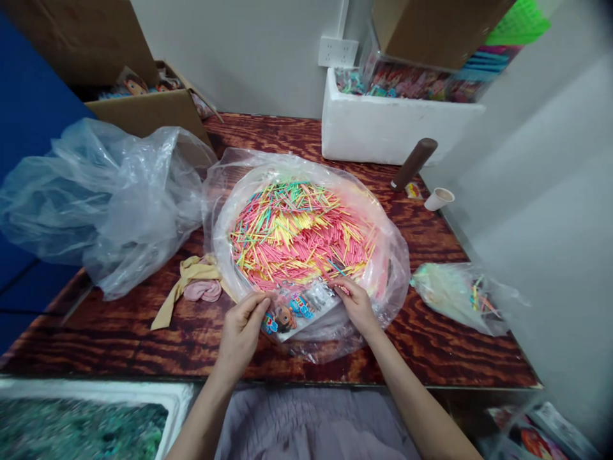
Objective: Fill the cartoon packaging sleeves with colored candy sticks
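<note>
Two hands, one slim packet above the sticks

We have the printed packet (311,308) between both hands, low over the near side of the clear plastic bag (400,268) that holds the heap of coloured sticks (306,239); our left hand (245,322) pinches its left end between thumb and fingers; our right hand (355,305) closes narrowly on its upper right corner; the packet lies tilted, its right end higher than its left.

We judge it light and limp, a thin film that should bend and crease readily; its shine suggests a slippery face, so the corners and edges look the best places to grip; the film probably tears if pulled hard, and the slender sticks look likely to bend or snap under pressure.

As for writing, the packet carries a cartoon figure and bold blue-and-white lettering, too small and skewed for us to read; we can make out no brand; the small yellow-and-red wrapper (412,190) beside the brown cylinder (414,164) is equally illegible; the paper cup (439,199) shows no writing.
</note>
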`<state>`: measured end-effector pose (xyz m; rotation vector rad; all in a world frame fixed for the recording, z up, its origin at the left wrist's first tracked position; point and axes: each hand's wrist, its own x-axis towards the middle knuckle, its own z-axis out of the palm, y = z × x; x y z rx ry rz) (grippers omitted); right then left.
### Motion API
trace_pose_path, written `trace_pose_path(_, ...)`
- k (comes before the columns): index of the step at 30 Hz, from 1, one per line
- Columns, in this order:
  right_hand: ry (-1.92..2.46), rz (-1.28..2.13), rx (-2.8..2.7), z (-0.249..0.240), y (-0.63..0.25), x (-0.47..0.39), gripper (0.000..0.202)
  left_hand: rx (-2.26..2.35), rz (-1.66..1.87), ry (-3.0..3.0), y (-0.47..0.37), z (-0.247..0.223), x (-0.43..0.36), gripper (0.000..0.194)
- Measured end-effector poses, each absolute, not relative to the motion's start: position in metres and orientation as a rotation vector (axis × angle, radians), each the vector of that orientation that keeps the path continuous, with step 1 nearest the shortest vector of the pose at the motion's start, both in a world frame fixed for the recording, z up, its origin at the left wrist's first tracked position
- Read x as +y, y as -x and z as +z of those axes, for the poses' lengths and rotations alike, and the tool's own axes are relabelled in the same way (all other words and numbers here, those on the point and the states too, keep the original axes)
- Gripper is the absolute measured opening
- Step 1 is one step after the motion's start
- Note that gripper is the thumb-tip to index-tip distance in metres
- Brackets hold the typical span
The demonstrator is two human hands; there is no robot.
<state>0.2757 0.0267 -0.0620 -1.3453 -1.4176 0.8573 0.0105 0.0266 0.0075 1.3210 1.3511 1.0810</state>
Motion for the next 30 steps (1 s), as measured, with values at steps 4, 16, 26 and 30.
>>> trace_pose_path(4, 1.362, 0.876, -1.400, -0.058, -0.275, 0.026, 0.018, 1.314, 1.057, -1.331, -0.007, 0.011, 0.024, 0.018)
trace_pose_path(16, 0.887, 1.355, -0.685, 0.020, -0.235, 0.050, 0.017, 1.193, 0.990, -1.314, -0.024, 0.011, 0.023, 0.017)
trace_pose_path(26, 0.904, 1.634, -0.594, 0.039, -0.195, 0.043, 0.014, 1.163, 1.047, -1.223, -0.029, 0.010, 0.019, 0.016)
trace_pose_path(30, 1.003, 1.664, -0.863, 0.053, -0.190, 0.028, 0.015, 1.122, 1.100, -1.202, -0.029, 0.005, 0.017, 0.014)
